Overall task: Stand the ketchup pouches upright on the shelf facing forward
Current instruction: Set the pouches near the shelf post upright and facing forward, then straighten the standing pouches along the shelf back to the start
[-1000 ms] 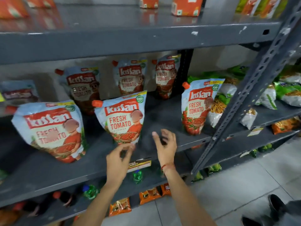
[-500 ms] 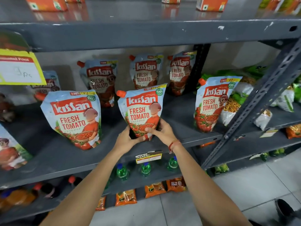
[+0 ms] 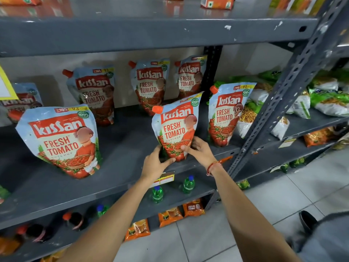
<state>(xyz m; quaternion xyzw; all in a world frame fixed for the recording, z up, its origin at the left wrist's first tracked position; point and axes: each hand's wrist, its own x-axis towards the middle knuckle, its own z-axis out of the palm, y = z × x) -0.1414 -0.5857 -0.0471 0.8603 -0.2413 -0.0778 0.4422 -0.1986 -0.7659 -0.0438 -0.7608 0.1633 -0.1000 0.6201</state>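
Observation:
Several Kissan ketchup pouches stand on the grey middle shelf (image 3: 122,140). The centre front pouch (image 3: 176,125) stands upright, label forward, tilted slightly right. My left hand (image 3: 154,164) grips its lower left corner and my right hand (image 3: 200,150) holds its lower right side. A large pouch (image 3: 60,140) stands at the front left and another pouch (image 3: 229,114) at the front right. Three more pouches (image 3: 94,93) (image 3: 150,86) (image 3: 188,76) lean against the back wall. One pouch (image 3: 20,103) at the far left looks slumped.
A slotted grey upright post (image 3: 279,103) stands right of the pouches. Snack bags (image 3: 321,99) fill the neighbouring shelf. Green bottles (image 3: 157,193) sit on the shelf below, behind a price tag (image 3: 166,177). Orange packets (image 3: 170,216) lie lower down. A yellow price card (image 3: 4,86) hangs at the left.
Both hands went from hovering open near the shelf edge to gripping the base of the centre front pouch. The view has shifted left and moved closer.

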